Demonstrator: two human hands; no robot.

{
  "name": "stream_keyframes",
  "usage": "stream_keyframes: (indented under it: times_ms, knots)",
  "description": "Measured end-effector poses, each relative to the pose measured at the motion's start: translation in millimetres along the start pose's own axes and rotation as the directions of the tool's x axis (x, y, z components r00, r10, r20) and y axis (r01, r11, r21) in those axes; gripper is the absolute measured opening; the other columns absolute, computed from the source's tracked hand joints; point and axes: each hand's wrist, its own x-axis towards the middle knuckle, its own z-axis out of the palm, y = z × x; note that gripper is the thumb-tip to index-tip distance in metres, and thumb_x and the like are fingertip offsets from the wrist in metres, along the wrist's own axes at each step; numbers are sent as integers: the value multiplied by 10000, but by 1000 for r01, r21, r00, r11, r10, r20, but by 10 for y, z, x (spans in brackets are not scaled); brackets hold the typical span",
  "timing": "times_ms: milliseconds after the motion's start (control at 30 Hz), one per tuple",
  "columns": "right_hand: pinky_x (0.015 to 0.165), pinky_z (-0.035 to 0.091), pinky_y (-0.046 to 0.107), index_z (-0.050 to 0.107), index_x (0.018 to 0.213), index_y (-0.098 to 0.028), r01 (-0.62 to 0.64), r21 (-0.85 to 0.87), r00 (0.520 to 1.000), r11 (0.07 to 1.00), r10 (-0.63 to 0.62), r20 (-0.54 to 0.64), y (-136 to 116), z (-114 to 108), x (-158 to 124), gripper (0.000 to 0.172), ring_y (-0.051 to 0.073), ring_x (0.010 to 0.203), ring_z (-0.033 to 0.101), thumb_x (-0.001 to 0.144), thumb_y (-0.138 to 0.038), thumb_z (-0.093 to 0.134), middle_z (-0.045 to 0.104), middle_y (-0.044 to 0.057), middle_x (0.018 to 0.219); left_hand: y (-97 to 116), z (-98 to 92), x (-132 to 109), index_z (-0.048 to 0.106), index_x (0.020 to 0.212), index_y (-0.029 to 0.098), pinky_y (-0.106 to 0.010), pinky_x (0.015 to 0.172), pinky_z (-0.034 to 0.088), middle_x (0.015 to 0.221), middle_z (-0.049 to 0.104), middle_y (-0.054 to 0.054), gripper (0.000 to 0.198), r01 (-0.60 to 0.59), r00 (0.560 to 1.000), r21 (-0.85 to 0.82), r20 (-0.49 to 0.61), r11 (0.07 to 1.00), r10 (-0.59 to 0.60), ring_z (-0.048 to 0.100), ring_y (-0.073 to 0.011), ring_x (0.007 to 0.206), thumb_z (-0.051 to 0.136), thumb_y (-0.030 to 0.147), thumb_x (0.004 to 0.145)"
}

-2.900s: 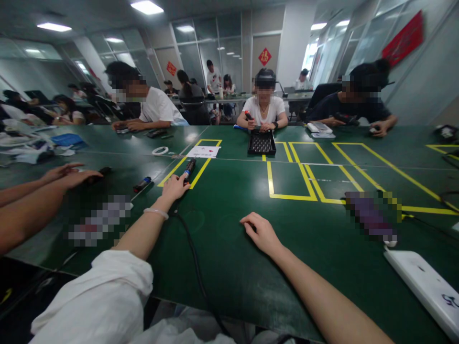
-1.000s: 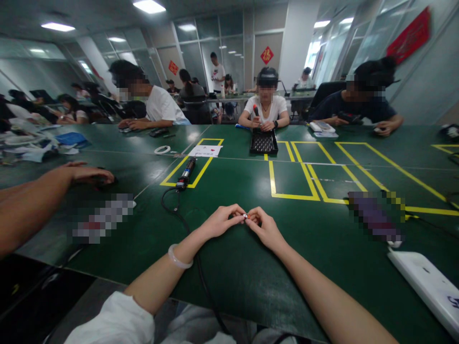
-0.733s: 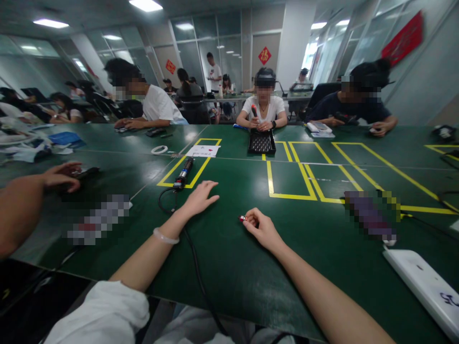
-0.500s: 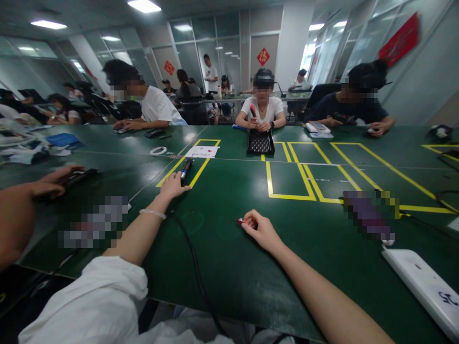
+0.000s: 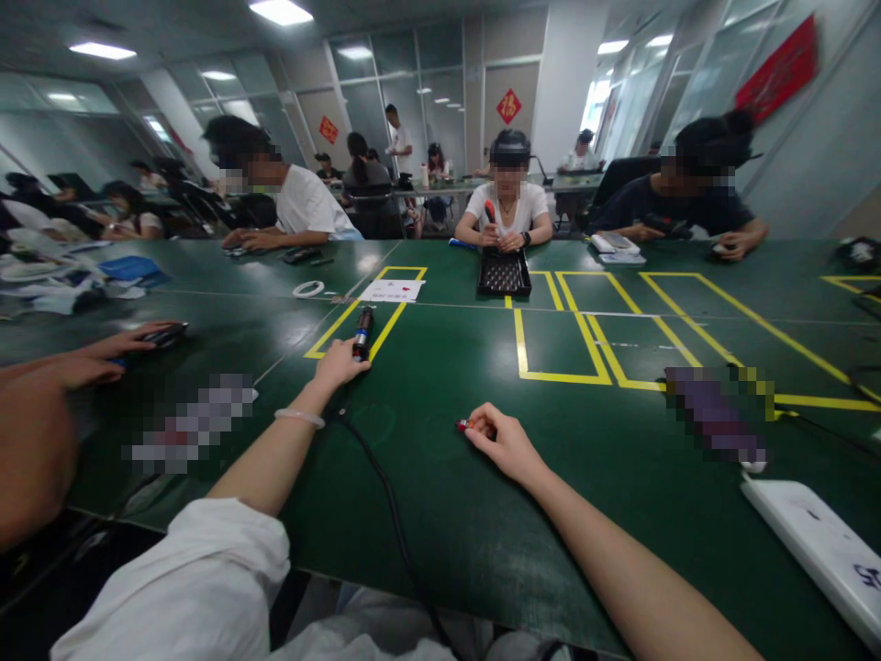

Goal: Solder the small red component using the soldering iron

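My left hand (image 5: 342, 363) reaches forward over the green table, fingers closed on the near end of a black flashlight-like cylinder (image 5: 363, 329) with a blue band. The cylinder points away from me, over a yellow-taped outline. Closer to me, my right hand (image 5: 502, 445) rests low on the table. Its thumb and fingers pinch a small red piece (image 5: 462, 425) that sticks out to the left; the rest is hidden by the fingers.
A printed paper (image 5: 392, 291) lies beyond my left hand. A black cable (image 5: 385, 491) runs between my arms. At right are a blurred-out purple object (image 5: 712, 413) and a white power bank (image 5: 812, 542). Opposite, a person works over a black tray (image 5: 505, 274). Another person's hands are at left.
My left hand has drawn slightly back toward me with the cylinder, which has turned a little. The right hand keeps its pinch on the red piece. The view has shifted slightly.
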Motion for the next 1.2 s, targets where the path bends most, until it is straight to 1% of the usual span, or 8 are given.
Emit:
stream_keyframes:
  times_ms: [167,367,500,633,767,1000,1100,1200]
  knots:
    - [610,413,228,556,886,-191,-4,-7,1000,1000,4,-9,-25,10,9,97,122,646,547,862,-285,560,594,-12,731,372,39,-434,461,1322,194,-356,813,481,1141,520,-131,661,-40,998,46,-43,998,42,572,-291,1017,558,545,771]
    - [637,431,236,555,885,-192,10,-47,999,999,-12,-39,-17,7,11,69,130,678,567,851,-252,547,602,-6,748,824,29,-974,399,1369,173,-351,847,459,1128,519,-125,698,-182,982,58,-49,982,185,553,-280,1012,552,521,783]
    - [663,445,245,559,874,-191,17,-100,998,995,-24,-66,-26,-12,17,57,135,693,574,841,-238,554,601,-5,750,1057,4,-1296,382,1380,175,-342,823,452,1106,520,-120,709,-283,958,48,-26,958,285,552,-266,969,570,504,780]
    - [682,451,256,568,885,-191,30,-141,995,990,-42,-85,2,-15,27,55,141,705,581,848,-231,560,604,0,760,1223,-8,-1552,376,1383,162,-355,808,449,1075,519,-120,717,-378,925,12,-36,926,378,537,-270,958,578,488,778]
    - [691,454,266,582,914,-197,49,-167,995,985,-62,-73,39,-3,34,69,147,716,579,859,-234,563,619,6,781,1329,-15,-1710,371,1385,190,-358,817,446,1074,517,-110,708,-430,903,-48,-33,902,429,532,-263,964,595,464,772]
    - [696,433,273,578,898,-197,52,-252,995,966,-71,-67,37,18,43,42,158,731,573,859,-213,580,629,6,779,1435,-25,-1841,359,1394,172,-371,852,446,1112,513,-118,719,-481,876,-96,-16,872,482,525,-267,996,599,445,774]
    - [703,415,280,587,881,-195,58,-338,995,939,-83,-60,47,32,52,50,165,744,568,838,-186,612,630,2,771,1455,-16,-1875,339,1406,187,-372,860,446,1113,513,-110,719,-501,864,-117,-17,858,502,525,-262,1003,594,430,778]
    - [713,402,293,611,878,-196,78,-449,994,890,-103,-32,59,46,55,72,182,771,563,819,-186,652,642,13,791,1465,1,-1894,351,1397,210,-373,862,444,1117,508,-107,699,-506,861,-124,-24,853,507,526,-260,1009,600,416,777]
